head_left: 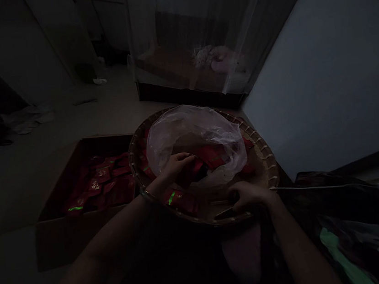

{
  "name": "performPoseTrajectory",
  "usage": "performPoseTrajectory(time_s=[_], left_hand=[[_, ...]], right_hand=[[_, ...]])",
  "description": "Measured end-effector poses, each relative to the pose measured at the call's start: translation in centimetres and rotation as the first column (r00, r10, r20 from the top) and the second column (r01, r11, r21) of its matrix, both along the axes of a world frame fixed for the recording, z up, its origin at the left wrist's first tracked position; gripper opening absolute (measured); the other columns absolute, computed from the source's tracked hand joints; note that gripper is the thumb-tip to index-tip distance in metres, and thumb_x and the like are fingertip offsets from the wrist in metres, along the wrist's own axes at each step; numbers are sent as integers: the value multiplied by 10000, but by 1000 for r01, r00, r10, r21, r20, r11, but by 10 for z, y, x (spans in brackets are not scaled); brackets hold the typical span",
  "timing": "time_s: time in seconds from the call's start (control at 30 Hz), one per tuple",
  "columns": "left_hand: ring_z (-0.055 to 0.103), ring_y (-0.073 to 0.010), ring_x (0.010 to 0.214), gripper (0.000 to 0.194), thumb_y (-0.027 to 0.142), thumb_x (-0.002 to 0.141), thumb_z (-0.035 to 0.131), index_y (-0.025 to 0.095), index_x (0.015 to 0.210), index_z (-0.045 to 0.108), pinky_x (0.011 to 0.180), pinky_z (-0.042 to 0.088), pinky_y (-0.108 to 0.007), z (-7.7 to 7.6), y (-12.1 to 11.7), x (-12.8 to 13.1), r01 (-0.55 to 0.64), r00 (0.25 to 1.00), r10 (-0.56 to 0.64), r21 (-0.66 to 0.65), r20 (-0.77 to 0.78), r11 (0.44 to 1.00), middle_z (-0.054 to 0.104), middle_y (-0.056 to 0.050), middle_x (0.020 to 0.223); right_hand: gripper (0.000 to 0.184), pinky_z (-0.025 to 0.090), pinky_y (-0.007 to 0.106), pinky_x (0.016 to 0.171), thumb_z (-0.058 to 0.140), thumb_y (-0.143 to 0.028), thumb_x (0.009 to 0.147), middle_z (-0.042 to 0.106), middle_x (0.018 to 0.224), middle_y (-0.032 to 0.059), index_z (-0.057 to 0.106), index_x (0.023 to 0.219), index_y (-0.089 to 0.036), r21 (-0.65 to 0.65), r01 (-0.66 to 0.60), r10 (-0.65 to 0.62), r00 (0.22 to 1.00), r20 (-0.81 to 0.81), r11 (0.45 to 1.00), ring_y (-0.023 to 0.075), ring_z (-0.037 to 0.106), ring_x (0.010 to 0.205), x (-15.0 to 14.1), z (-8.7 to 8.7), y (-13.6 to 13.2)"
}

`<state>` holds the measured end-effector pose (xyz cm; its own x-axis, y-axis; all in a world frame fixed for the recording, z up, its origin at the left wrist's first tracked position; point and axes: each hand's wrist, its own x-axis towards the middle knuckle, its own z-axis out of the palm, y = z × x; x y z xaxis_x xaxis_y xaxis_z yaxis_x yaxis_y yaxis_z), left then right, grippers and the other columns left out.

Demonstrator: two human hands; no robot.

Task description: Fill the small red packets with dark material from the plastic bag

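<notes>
The room is very dim. My left hand, with a bangle at the wrist, reaches over the mouth of a clear plastic bag. Its fingers are closed on a red packet, partly in shadow. The bag lies open in a round woven basket with more red packets inside it. Near the basket's front rim, my right hand curls around a dark, thin, flat object whose kind I cannot make out. Just left of it lies a red packet with a bright green mark.
An open cardboard box of red packets stands left of the basket. A white cord runs from the right rim across dark bundles. Behind is a bed with a sheer net; a pale wall rises on the right.
</notes>
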<state>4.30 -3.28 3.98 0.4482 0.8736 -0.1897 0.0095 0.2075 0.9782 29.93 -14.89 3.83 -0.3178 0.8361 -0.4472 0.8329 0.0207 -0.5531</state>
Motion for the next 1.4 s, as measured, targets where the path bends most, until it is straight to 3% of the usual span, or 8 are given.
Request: performPoseTrajectory(time_s=[0.27,0.4,0.5,0.7,0.83,1.1,1.23,1.4], left_hand=[[558,-128,657,299,397,725,618,119,790,707,599,403,-209,-1,-10,1,178,978,-147,229,-145,957,659,-20,725],[560,-131,652,308,388,764,552,125,773,711,589,396,-202,-6,-8,-9,253,955,-194,273,-225,928,659,-14,714],[554,-129,624,281,359,768,554,137,715,719,561,372,-193,-12,-4,-20,347,914,-224,363,-339,865,662,-10,674],[534,-109,540,217,355,753,618,186,739,754,480,296,-186,-19,-10,-27,674,686,-426,296,-590,677,674,11,623],[554,-109,590,176,296,762,614,184,801,743,523,337,-174,-22,-18,-24,707,659,-472,268,-586,655,694,11,701],[538,-104,688,223,306,811,613,141,957,648,604,399,-182,-15,-7,-34,632,775,-610,196,-167,750,623,-17,802],[380,-61,486,220,326,846,582,157,986,575,452,277,-166,-9,-8,-39,452,867,-440,3,232,892,451,43,605],[305,-54,421,183,223,800,613,162,964,557,425,266,-174,-7,-7,-41,453,754,-277,-166,596,876,360,63,552]], right_hand=[[289,453,251,643,555,-444,824,680,725,32,696,823,-191,415,418,-272,890,-366,808,173,625,705,-83,11,38],[303,424,231,565,528,-417,836,644,627,6,669,699,-186,308,360,-218,885,-411,881,145,590,605,-92,-1,40],[305,416,229,528,533,-418,822,656,635,8,683,730,-169,145,226,-162,920,-356,963,137,581,562,-64,-8,50],[217,463,307,782,537,-243,825,702,938,122,678,923,-111,555,393,-440,896,-55,733,212,640,871,-13,-34,99],[313,443,320,842,640,-254,791,673,1046,180,649,1048,-77,551,266,-432,881,194,791,246,621,978,-12,-57,117],[238,441,272,802,673,-278,773,702,962,102,697,972,-150,527,263,-416,888,195,808,202,633,923,-3,-70,120],[289,438,261,757,702,-291,741,690,981,109,679,985,-138,541,295,-462,863,203,788,202,635,910,-4,-74,121],[236,429,255,697,671,-277,758,704,926,124,692,926,-113,528,300,-469,856,219,795,206,647,847,-10,-73,121]])
